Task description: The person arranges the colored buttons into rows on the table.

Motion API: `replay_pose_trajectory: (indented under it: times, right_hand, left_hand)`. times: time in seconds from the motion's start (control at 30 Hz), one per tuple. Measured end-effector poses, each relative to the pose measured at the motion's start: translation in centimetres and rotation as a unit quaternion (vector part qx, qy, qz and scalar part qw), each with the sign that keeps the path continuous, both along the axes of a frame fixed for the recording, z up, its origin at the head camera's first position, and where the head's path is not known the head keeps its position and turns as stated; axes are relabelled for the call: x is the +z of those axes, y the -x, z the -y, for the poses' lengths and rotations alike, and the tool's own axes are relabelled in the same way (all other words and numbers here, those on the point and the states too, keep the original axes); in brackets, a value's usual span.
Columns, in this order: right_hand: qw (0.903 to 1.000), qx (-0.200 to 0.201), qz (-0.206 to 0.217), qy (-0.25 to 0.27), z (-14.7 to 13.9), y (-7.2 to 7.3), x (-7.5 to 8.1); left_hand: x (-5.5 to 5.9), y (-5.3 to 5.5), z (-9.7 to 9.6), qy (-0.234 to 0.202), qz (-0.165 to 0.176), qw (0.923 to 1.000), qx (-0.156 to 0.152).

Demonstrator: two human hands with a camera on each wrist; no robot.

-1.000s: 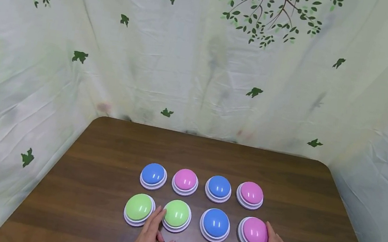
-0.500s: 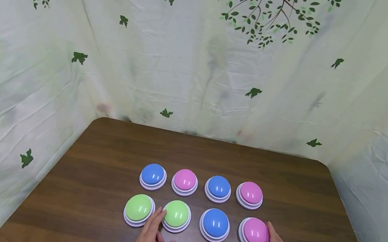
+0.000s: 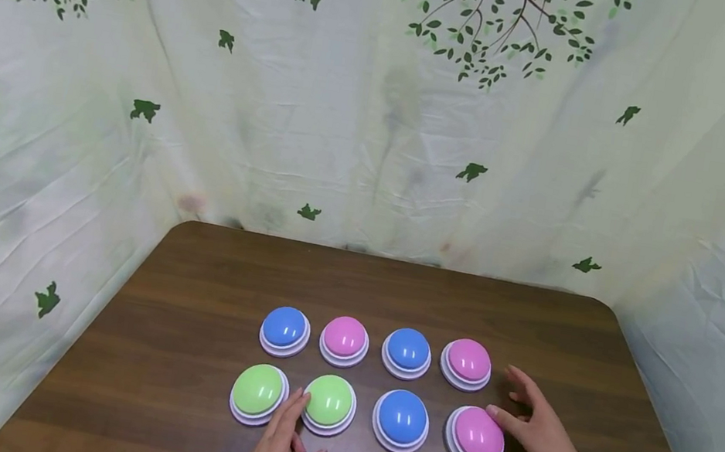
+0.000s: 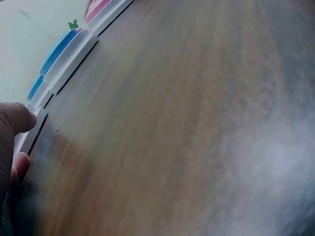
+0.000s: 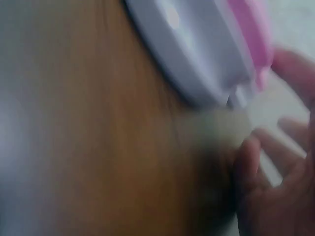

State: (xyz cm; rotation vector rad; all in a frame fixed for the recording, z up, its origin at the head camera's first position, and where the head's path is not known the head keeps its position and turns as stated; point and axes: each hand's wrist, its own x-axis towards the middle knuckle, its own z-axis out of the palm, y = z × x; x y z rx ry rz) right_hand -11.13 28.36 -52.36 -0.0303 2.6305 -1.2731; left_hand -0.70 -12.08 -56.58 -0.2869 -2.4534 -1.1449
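Observation:
Domed push buttons on round white bases stand in two rows. My left hand (image 3: 283, 448) lies relaxed at the front, its fingertips between the left green button (image 3: 258, 388) and the other green button (image 3: 331, 401), overlapping the latter's left edge. My right hand (image 3: 542, 433) holds nothing. Its thumb is right at the upper right edge of the front pink button (image 3: 477, 435), and its fingers reach toward the right side of the back pink button (image 3: 469, 361). In the right wrist view the pink button's white base (image 5: 197, 49) shows close to the loosely spread fingers, blurred.
A blue button (image 3: 403, 417) stands in the front row. Behind are a blue button (image 3: 285, 326), a pink button (image 3: 344, 337) and another blue button (image 3: 407, 349). The brown wooden table (image 3: 224, 260) meets a pale leaf-print curtain (image 3: 381, 104) at the back and sides.
My right hand has let go of the front pink button and moved up and to the right, bringing its wrist and sleeve into view. My left hand stays in place.

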Motion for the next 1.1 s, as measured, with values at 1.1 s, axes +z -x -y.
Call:
replay_pose_trajectory:
  times: [1.1]
  right_hand:
    - [0.99,0.105,-0.044,-0.083,2.0,5.4,0.4]
  left_hand:
    - [-0.3,0.2,-0.1,0.004,0.006,1.0,0.007]
